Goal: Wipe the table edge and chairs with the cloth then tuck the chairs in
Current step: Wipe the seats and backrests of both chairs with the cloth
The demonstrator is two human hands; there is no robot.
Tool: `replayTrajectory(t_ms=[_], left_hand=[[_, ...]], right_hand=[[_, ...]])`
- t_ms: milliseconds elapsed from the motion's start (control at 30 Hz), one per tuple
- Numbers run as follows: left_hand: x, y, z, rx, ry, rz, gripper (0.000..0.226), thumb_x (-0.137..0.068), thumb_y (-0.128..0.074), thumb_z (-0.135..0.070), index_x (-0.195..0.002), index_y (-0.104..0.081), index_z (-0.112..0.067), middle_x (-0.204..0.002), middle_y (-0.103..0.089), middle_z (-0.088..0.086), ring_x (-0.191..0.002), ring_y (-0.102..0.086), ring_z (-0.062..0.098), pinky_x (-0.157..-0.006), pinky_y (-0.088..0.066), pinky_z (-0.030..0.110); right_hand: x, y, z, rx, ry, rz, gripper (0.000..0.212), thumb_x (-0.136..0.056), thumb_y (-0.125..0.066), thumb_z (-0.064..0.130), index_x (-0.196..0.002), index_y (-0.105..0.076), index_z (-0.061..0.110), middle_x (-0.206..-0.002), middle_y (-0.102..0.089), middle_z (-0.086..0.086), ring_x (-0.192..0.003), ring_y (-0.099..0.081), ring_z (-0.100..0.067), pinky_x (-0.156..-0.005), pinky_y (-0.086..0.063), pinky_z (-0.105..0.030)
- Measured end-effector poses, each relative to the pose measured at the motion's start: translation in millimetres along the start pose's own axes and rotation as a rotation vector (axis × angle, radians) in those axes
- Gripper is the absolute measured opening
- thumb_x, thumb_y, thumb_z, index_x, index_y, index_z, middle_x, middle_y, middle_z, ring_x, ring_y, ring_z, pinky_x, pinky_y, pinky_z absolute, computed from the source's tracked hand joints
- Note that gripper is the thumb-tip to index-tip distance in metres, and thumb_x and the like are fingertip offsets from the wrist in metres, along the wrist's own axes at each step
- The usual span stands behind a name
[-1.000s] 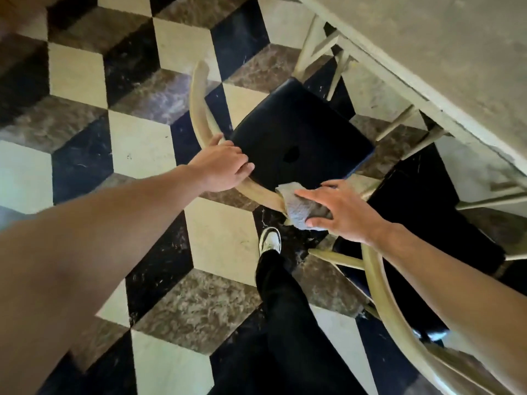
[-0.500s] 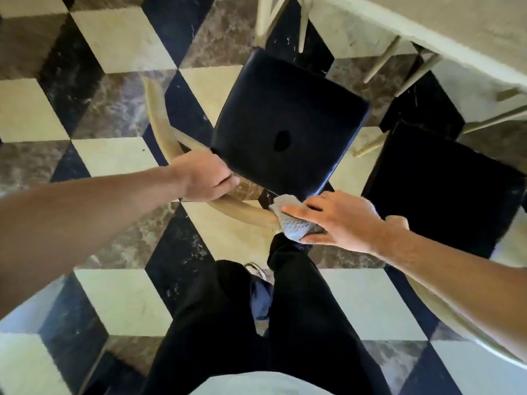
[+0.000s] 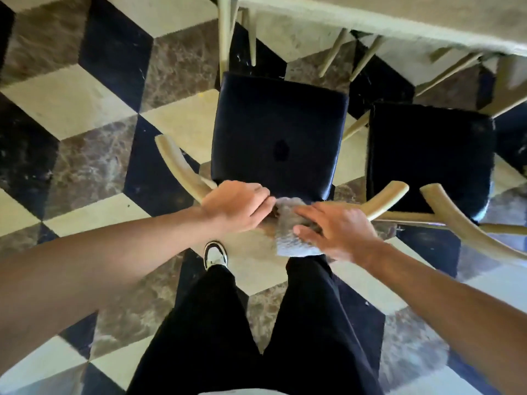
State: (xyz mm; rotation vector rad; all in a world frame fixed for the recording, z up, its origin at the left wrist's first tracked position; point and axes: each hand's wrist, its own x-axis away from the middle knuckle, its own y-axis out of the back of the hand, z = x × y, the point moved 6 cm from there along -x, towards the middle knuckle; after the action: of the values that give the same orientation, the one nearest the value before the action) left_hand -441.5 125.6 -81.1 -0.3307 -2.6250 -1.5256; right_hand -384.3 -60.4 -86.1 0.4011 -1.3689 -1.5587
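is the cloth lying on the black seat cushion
No, the cloth is draped over the chair's curved wooden backrest under the right hand, at the near edge of the black seat cushion.

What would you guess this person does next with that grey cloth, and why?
Probably slide the grey cloth rightward along the chair's curved wooden backrest. The right hand presses it on the rail's middle, the left hand grips the rail beside it, and the bare right stretch looks unwiped.
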Motion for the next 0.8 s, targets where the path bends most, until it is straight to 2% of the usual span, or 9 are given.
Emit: replayTrajectory(t_ms=[67,167,300,400,467,600,733,800], left_hand=[[6.1,9.6,23.2,-0.079,-0.087,0.044,0.040,-0.103,-0.036,-0.037,-0.068,-0.040,-0.019,-0.065,-0.043,-0.008,-0.057,-0.045,0.020,-0.053,-0.037,0.035],[8.4,32.6,75.0,-0.160,-0.083,0.040,0.046,-0.099,-0.033,-0.041,-0.064,-0.047,-0.016,-0.062,-0.049,-0.005,-0.059,-0.051,0.021,-0.054,-0.043,0.037],[2.7,43.2,103.2,-0.350,-0.147,0.120,0.057,-0.095,-0.025,-0.049,-0.068,-0.064,-0.018,-0.065,-0.060,0.000,-0.060,-0.057,0.024,-0.052,-0.044,0.035],[3.1,33.0,105.8,-0.380,-0.147,0.167,0.060,-0.094,-0.022,-0.055,-0.069,-0.067,-0.023,-0.065,-0.062,-0.004,-0.057,-0.057,0.021,-0.050,-0.041,0.031],[2.2,30.7,110.5,-0.411,-0.143,0.172,0.062,-0.093,-0.020,-0.057,-0.070,-0.066,-0.024,-0.066,-0.064,-0.005,-0.058,-0.059,0.020,-0.050,-0.039,0.031],[-0.9,25.4,114.4,-0.395,-0.118,0.217,0.064,-0.089,-0.016,-0.058,-0.075,-0.068,-0.023,-0.075,-0.068,-0.003,-0.071,-0.064,0.025,-0.056,-0.033,0.034],[-1.6,24.4,109.6,-0.374,-0.141,0.252,0.055,-0.087,-0.021,-0.052,-0.075,-0.067,-0.025,-0.080,-0.069,0.001,-0.073,-0.062,0.027,-0.058,-0.033,0.035],[-3.6,23.7,109.3,-0.393,-0.153,0.242,0.051,-0.087,-0.022,-0.050,-0.075,-0.066,-0.026,-0.082,-0.069,0.001,-0.074,-0.061,0.028,-0.058,-0.034,0.036]], right_hand=[[10.1,13.2,-38.4,-0.014,-0.161,-0.086,0.062,-0.097,-0.028,0.063,-0.123,-0.069,0.025,-0.103,-0.075,-0.001,-0.091,-0.068,-0.029,-0.081,-0.054,-0.040],[14.2,31.7,-81.8,0.016,-0.239,-0.171,0.060,-0.097,-0.033,0.052,-0.113,-0.076,0.014,-0.106,-0.076,-0.009,-0.102,-0.066,-0.033,-0.100,-0.045,-0.044],[0.8,34.7,-92.1,0.065,-0.368,-0.340,0.048,-0.093,-0.044,0.044,-0.102,-0.077,0.010,-0.100,-0.076,-0.014,-0.105,-0.067,-0.033,-0.113,-0.034,-0.048],[5.3,29.3,-97.2,-0.033,-0.548,-0.499,0.038,-0.091,-0.053,0.038,-0.102,-0.077,0.011,-0.105,-0.075,-0.016,-0.118,-0.063,-0.031,-0.120,-0.023,-0.050],[9.2,28.2,-97.9,-0.098,-0.631,-0.593,0.035,-0.092,-0.054,0.037,-0.104,-0.076,0.013,-0.113,-0.073,-0.012,-0.125,-0.057,-0.029,-0.121,-0.020,-0.053],[17.7,17.6,-78.6,-0.154,-0.681,-0.687,0.034,-0.091,-0.056,0.035,-0.104,-0.078,0.012,-0.110,-0.075,-0.005,-0.118,-0.054,-0.028,-0.118,-0.023,-0.058],[30.9,-5.0,-16.8,-0.153,-0.660,-0.769,0.025,-0.095,-0.059,0.031,-0.095,-0.077,0.013,-0.095,-0.073,-0.002,-0.108,-0.058,-0.026,-0.118,-0.021,-0.060],[25.3,-12.1,23.7,-0.181,-0.642,-0.788,0.026,-0.098,-0.055,0.035,-0.100,-0.074,0.017,-0.096,-0.070,0.002,-0.106,-0.059,-0.025,-0.118,-0.019,-0.062]])
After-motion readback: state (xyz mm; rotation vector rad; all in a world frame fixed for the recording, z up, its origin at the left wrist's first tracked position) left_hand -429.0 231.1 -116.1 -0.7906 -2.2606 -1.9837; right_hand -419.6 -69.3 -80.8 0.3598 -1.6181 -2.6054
